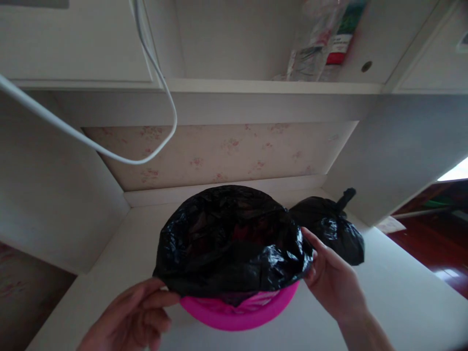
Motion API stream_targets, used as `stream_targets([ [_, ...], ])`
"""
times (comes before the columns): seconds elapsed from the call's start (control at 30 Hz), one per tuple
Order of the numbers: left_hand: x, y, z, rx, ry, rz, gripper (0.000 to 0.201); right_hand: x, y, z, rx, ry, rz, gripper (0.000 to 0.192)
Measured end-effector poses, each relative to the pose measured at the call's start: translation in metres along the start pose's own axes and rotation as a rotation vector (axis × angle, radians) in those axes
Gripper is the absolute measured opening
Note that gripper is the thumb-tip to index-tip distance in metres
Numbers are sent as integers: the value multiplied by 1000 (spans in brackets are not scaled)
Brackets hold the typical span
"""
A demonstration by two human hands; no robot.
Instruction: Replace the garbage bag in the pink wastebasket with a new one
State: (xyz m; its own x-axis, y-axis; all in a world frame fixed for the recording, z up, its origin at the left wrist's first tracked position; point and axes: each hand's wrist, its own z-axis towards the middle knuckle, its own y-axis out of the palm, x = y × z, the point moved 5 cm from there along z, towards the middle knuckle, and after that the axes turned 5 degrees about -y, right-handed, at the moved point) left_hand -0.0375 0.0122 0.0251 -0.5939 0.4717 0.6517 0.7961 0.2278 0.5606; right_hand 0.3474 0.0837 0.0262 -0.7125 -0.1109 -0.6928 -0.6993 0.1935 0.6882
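A pink bin (pixel 237 314) stands on a white desk (pixel 395 297), lined with a black plastic bag (pixel 226 239) whose rim is folded over the bin's edge. My left hand (pixel 135 317) pinches the bag's edge at the lower left of the bin. My right hand (pixel 329 278) grips the bag's edge on the right side. A second black bag (pixel 331 226), tied shut with a knot on top, lies just behind my right hand.
A white cable (pixel 161 83) loops down from above at the left. A shelf above holds clear plastic packaging (pixel 318 44). Flowered wallpaper backs the desk alcove. Dark red wooden floor (pixel 435 243) shows at the right.
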Motion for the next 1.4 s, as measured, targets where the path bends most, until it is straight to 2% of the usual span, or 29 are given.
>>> stream_targets([
  [0.07, 16, 4, 10, 91, 36, 72, 17, -5, 1, 12, 48, 18, -47, 43],
  [0.13, 29, 11, 20, 120, 42, 136, 33, -8, 3, 22, 59, 33, -118, 42],
  [0.2, 37, 15, 31, 121, 18, 210, 39, -9, 5, 30, 38, 50, -188, 41],
  [0.37, 41, 16, 49, 93, -22, 349, 19, -13, 12, 46, -56, 80, -235, 30],
  [0.5, 51, 23, 57, 41, 13, 370, 13, -27, 19, 59, -47, 47, -267, 25],
  [0.67, 68, 38, 73, -68, 7, 384, 41, -43, 37, 70, -37, 14, -315, 24],
  [0.77, 76, 45, 79, -99, 90, 398, 54, -53, 49, 72, -30, -53, -334, 24],
  [0.83, 78, 49, 81, -97, 115, 409, 53, -60, 56, 74, -21, -102, -341, 24],
  [0.97, 66, 57, 81, -130, -35, 457, 46, -71, 70, 81, -42, -153, -345, 21],
  [1.03, 65, 59, 81, -131, -49, 486, 43, -76, 77, 86, -49, -177, -360, 20],
  [1.17, 78, 62, 84, -60, 129, 505, 41, -86, 89, 93, -43, -240, -360, 21],
  [1.3, 100, 56, 82, 178, 384, 469, 38, -98, 104, 98, -133, -329, -345, 22],
  [1.4, 119, 58, 75, 265, 598, 424, 38, -110, 115, 101, -205, -441, -332, 23],
])
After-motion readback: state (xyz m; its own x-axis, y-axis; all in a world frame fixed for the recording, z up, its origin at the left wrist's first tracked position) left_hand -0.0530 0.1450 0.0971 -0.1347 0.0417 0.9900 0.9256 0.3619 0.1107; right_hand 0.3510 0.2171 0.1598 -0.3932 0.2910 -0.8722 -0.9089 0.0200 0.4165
